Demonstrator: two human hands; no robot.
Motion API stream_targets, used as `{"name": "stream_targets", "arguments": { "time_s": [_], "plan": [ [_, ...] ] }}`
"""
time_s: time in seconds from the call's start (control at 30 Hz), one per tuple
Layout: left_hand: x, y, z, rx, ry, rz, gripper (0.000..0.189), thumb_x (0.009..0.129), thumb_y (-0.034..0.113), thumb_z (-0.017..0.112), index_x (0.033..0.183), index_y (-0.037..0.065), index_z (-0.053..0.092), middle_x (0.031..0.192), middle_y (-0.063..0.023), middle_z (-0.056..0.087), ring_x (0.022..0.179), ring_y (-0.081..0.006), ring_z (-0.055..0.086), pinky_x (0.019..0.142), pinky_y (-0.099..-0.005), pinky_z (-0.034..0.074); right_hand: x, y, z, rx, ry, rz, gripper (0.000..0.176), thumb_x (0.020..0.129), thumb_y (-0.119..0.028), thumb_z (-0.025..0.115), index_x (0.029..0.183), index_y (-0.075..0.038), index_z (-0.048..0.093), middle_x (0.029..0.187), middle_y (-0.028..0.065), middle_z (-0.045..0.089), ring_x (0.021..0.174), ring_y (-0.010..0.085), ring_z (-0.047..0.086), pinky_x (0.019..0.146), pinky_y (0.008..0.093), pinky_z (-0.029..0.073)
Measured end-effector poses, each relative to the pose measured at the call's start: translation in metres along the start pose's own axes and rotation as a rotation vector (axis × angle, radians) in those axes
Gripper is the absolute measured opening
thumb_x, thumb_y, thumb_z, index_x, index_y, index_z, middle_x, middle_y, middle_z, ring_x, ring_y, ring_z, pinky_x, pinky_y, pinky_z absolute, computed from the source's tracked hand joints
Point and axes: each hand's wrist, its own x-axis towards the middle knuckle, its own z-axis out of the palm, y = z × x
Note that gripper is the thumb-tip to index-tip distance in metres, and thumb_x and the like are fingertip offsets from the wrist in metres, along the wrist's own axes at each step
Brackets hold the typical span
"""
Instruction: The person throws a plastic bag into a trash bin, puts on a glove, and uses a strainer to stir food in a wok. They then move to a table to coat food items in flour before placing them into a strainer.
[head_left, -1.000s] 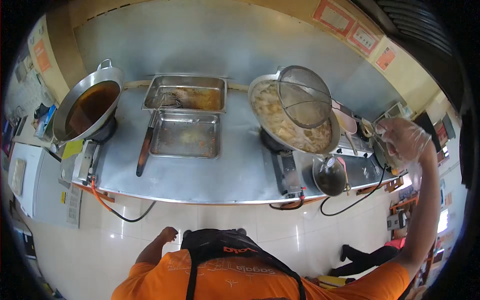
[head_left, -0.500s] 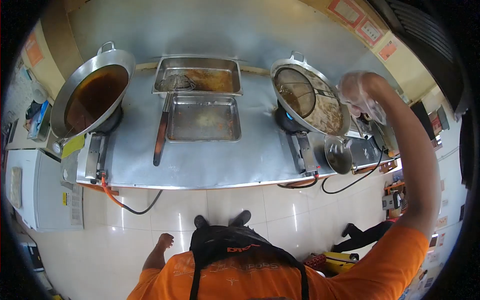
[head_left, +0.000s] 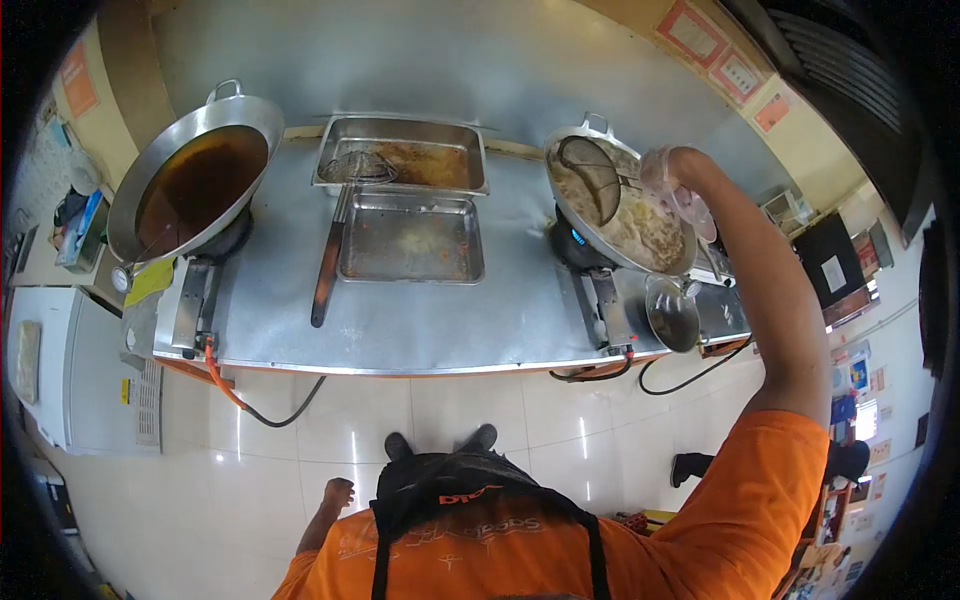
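In a clear plastic glove, my right hand [head_left: 677, 185] is closed at the handle end of a round mesh strainer [head_left: 588, 172] over the right wok [head_left: 575, 238]. The strainer is tilted, its lower edge down among pale, foaming pieces of food [head_left: 645, 225] in bubbling oil. Part of its handle is hidden by my hand. My left hand [head_left: 340, 492] hangs low at my side above the floor, fingers curled, with nothing seen in it.
A blue flame [head_left: 577, 236] burns under the right wok. At left stands another wok [head_left: 122, 215] of dark oil. Two metal trays [head_left: 479, 150] [head_left: 465, 272] sit between, with a long-handled wire skimmer [head_left: 328, 265] across them. A small pan [head_left: 672, 315] is by the counter's front edge. Someone's shoe [head_left: 688, 467] shows at right.
My right hand has moved left over the wok. The strainer has shifted up and tipped more on edge, uncovering more of the frying food. My left hand still hangs down.
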Motion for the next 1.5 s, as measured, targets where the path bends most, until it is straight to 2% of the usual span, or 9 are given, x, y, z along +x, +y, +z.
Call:
{"name": "stream_targets", "arguments": {
  "time_s": [0.37,0.53,0.67,1.1,1.17,1.27,1.33,1.4,1.5],
  "plan": [
    [0.011,0.065,-0.011,-0.031,0.113,-0.105,0.018,0.087,0.015,0.050,0.094,0.001,0.059,0.076,-0.0113,0.063,0.052,-0.0187,0.059,0.040,-0.0325,0.046,-0.118,0.075,0.023,-0.049,0.046,-0.109,0.029,0.070,-0.021,0.064,0.089,0.001,0.061,0.084,0.0199,0.064,0.077,0.0310,0.063,0.067,0.0370,0.051],
    [0.021,0.103,0.027,-0.072,0.055,-0.017,0.018,0.089,0.012,0.049,0.095,0.000,0.061,0.074,-0.0113,0.064,0.052,-0.0182,0.059,0.039,-0.0305,0.046,-0.178,0.102,0.064,0.447,0.244,0.155,0.017,0.082,-0.015,0.053,0.090,0.000,0.056,0.068,0.0131,0.061,0.062,0.0242,0.062,0.057,0.0368,0.047],
    [0.020,0.158,0.085,0.152,0.015,0.035,0.021,0.090,0.012,0.048,0.098,0.000,0.062,0.076,-0.0115,0.065,0.053,-0.0179,0.060,0.040,-0.0293,0.047,-0.154,0.179,0.188,0.104,0.732,-0.146,0.014,0.084,-0.011,0.047,0.089,0.001,0.053,0.072,0.0194,0.061,0.069,0.0374,0.061,0.062,0.0456,0.046],
    [0.036,0.171,0.174,0.417,-0.018,0.312,0.021,0.089,0.014,0.050,0.098,0.001,0.065,0.082,-0.0091,0.067,0.060,-0.0181,0.064,0.053,-0.0308,0.053,-0.115,0.168,0.308,0.581,0.356,0.397,0.016,0.080,-0.005,0.047,0.092,0.003,0.054,0.082,0.0283,0.060,0.084,0.0449,0.059,0.072,0.0498,0.047],
    [0.036,0.170,0.173,0.180,-0.073,0.007,0.022,0.090,0.014,0.048,0.100,0.002,0.064,0.085,-0.0083,0.068,0.061,-0.0177,0.064,0.052,-0.0310,0.053,-0.092,0.184,0.352,0.466,0.331,0.232,0.019,0.074,-0.001,0.049,0.090,0.002,0.057,0.086,0.0248,0.059,0.086,0.0411,0.059,0.074,0.0438,0.048],
    [0.062,0.152,0.158,0.534,-0.191,0.290,0.024,0.092,0.013,0.045,0.106,0.004,0.062,0.089,-0.0081,0.068,0.066,-0.0168,0.066,0.051,-0.0296,0.053,-0.096,0.176,0.347,0.196,0.430,-0.020,0.025,0.067,0.000,0.052,0.091,0.001,0.058,0.092,0.0195,0.059,0.088,0.0299,0.059,0.075,0.0332,0.047],
    [0.067,0.158,0.155,0.739,-0.175,0.360,0.025,0.092,0.012,0.044,0.108,0.005,0.062,0.092,-0.0082,0.068,0.066,-0.0172,0.066,0.051,-0.0297,0.054,-0.093,0.181,0.357,0.290,0.588,-0.205,0.017,0.078,-0.007,0.055,0.092,0.002,0.056,0.076,0.0158,0.057,0.068,0.0314,0.058,0.061,0.0371,0.048],
    [0.069,0.174,0.151,0.352,-0.141,0.125,0.025,0.092,0.011,0.044,0.108,0.005,0.062,0.093,-0.0075,0.068,0.067,-0.0161,0.066,0.051,-0.0295,0.054,-0.119,0.151,0.291,1.230,0.079,0.164,0.019,0.084,-0.007,0.053,0.101,0.001,0.053,0.064,0.0094,0.055,0.048,0.0208,0.053,0.042,0.0343,0.043],
    [0.073,0.210,0.140,0.378,-0.093,0.125,0.021,0.088,0.011,0.050,0.102,0.007,0.065,0.091,-0.0056,0.069,0.071,-0.0164,0.067,0.056,-0.0311,0.054,-0.120,0.143,0.282,1.518,0.030,0.285,0.018,0.086,-0.005,0.048,0.103,-0.001,0.052,0.060,0.0063,0.051,0.042,0.0130,0.048,0.036,0.0291,0.037]
  ]
}}
